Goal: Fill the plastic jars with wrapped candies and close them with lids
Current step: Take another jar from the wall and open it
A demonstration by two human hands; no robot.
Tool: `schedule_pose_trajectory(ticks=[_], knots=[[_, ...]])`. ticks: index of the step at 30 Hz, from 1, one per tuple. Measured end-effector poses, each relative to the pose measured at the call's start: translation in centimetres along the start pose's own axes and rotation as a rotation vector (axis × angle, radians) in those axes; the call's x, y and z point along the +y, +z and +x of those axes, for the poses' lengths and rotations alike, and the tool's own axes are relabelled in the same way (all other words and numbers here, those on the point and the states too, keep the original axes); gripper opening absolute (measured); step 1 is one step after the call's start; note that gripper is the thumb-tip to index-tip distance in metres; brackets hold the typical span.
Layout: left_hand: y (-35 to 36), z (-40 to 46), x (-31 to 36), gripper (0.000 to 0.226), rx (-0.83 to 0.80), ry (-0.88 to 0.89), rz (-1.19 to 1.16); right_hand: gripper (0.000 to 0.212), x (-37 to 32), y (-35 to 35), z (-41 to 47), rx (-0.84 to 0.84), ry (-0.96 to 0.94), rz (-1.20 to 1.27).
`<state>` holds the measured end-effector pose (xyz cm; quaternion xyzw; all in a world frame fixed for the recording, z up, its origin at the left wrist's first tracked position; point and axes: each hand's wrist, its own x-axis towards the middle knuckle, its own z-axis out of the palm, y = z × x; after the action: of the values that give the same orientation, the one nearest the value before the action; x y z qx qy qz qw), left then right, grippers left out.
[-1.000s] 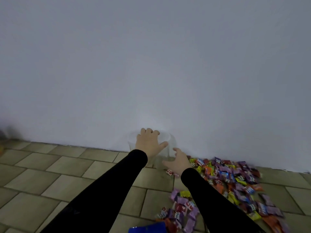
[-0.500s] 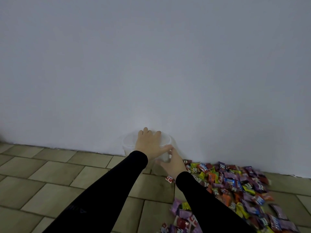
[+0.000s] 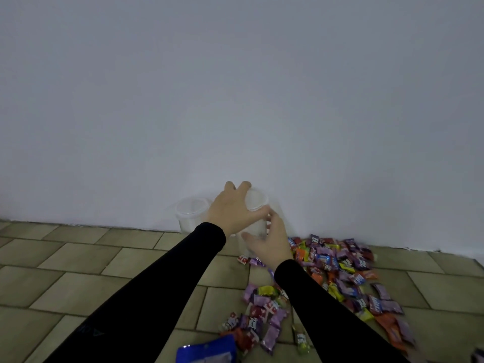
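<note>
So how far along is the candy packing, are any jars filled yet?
Nothing looks finished. No filled or closed jar is in view. In hand: the left hand grips a clear plastic jar by its rim, and the right hand touches its side. A second jar stands by the wall. Left to do: the wrapped candies are still scattered on the tiled floor, and no loose lids are in view.
</note>
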<state>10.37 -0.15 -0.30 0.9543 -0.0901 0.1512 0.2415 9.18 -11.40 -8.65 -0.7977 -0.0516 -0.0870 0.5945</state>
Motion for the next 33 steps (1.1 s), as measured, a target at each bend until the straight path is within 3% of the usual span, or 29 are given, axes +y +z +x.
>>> schedule_pose_trajectory(ticks=[5, 11, 14, 19, 30, 33], knots=[[-0.8, -3.1, 4.4, 0.066, 0.003, -0.004, -0.066, 0.075, -0.2, -3.6, -4.2, 0.055, -0.109, -0.024], [-0.7, -7.8, 10.0, 0.072, -0.123, 0.018, -0.096, 0.099, -0.1, -7.6, -10.3, 0.122, -0.111, 0.025], [0.1, -10.0, 12.2, 0.076, -0.223, 0.005, -0.070, 0.085, 0.3, -9.6, -12.9, 0.108, -0.082, 0.136], [1.6, -13.2, 15.3, 0.082, -0.317, 0.010, -0.040, 0.061, 1.5, -12.6, -17.0, 0.210, -0.142, -0.020], [4.2, -18.6, 19.3, 0.058, -0.353, 0.017, -0.003, 0.070, 3.9, -16.0, -23.8, 0.107, -0.115, 0.027], [5.2, -19.5, 19.7, 0.059, -0.328, -0.059, -0.026, 0.070, 4.1, -16.9, -24.9, 0.019, -0.100, 0.075]])
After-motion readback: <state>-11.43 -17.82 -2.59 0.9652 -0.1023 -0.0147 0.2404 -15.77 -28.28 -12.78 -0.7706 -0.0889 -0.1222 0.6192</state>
